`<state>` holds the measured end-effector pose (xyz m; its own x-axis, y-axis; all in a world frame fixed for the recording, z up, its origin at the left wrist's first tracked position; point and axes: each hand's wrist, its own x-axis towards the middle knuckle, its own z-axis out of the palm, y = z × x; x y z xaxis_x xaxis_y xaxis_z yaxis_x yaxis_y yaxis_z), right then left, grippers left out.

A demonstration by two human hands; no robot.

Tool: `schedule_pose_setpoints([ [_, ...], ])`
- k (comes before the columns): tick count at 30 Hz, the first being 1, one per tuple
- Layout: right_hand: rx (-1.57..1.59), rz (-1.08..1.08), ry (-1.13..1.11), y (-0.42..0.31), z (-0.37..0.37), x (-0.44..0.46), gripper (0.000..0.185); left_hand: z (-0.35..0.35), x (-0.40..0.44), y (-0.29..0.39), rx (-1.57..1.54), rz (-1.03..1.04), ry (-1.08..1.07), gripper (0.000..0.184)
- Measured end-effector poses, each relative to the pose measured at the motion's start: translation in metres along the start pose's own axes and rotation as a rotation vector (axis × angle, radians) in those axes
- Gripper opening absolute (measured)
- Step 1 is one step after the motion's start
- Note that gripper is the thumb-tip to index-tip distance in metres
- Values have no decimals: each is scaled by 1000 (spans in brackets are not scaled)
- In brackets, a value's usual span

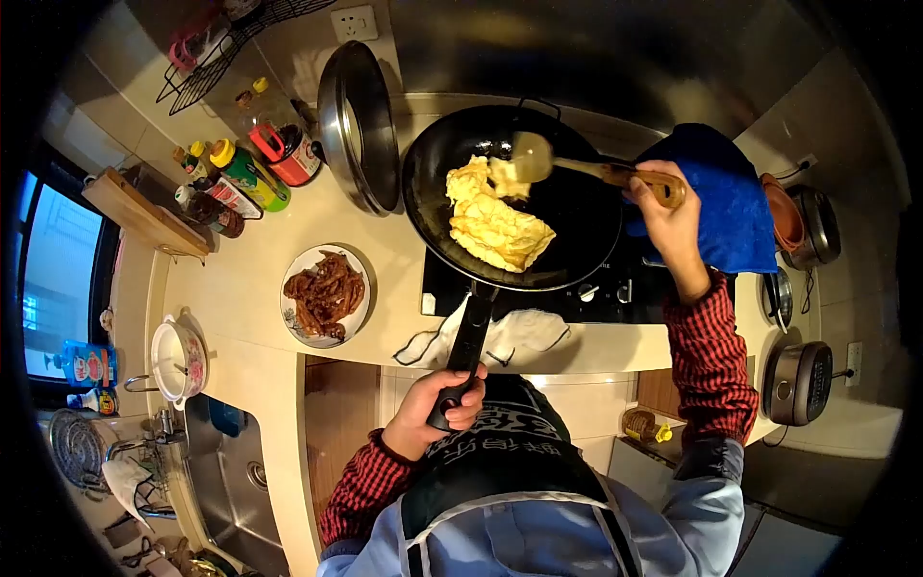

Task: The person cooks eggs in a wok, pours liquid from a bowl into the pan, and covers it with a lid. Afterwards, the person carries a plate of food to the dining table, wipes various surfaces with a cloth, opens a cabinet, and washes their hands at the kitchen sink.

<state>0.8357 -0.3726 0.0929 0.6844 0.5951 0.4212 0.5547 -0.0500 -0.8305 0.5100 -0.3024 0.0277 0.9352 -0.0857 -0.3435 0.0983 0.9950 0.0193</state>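
Note:
My left hand (442, 409) is wrapped round the black handle (470, 337) of a dark wok (577, 216) on the stove. Yellow cooked egg (500, 231) lies in the left half of the wok, partly folded. My right hand (668, 216) grips the wooden handle of a spatula (534, 158), whose blade is over the wok beside a small piece of egg near the back. Left of the wok, on the counter, a white plate (360, 320) holds reddish-brown strips of food (325, 293).
A large lid (358, 125) leans behind the plate, near bottles (252, 176). At right are a blue cloth (716, 212) and a cooker (800, 383). A white cloth (524, 335) lies at the counter's front edge; a sink (231, 481) is lower left.

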Motion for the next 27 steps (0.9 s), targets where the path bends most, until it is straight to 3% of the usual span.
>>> schedule_pose_setpoints([
  [4, 220, 66, 37, -12, -15, 2, 12, 0, 1, 0, 6, 1, -14, 25],
  [9, 93, 119, -21, -6, -15, 2, 12, 1, 1, 1, 9, -6, -12, 24],
  [13, 270, 188, 30, -11, -7, 5, 12, 2, 1, 0, -4, -11, -16, 24],
  [15, 242, 84, -25, -7, 10, 5, 12, 1, 1, -1, 2, -10, -9, 24],
  [21, 374, 157, -191, -45, -12, 5, 15, 0, 1, 0, -10, 9, -4, 25],
  [27, 239, -6, -193, -10, 9, 17, 15, 1, 1, 0, -10, -15, -7, 21],
])
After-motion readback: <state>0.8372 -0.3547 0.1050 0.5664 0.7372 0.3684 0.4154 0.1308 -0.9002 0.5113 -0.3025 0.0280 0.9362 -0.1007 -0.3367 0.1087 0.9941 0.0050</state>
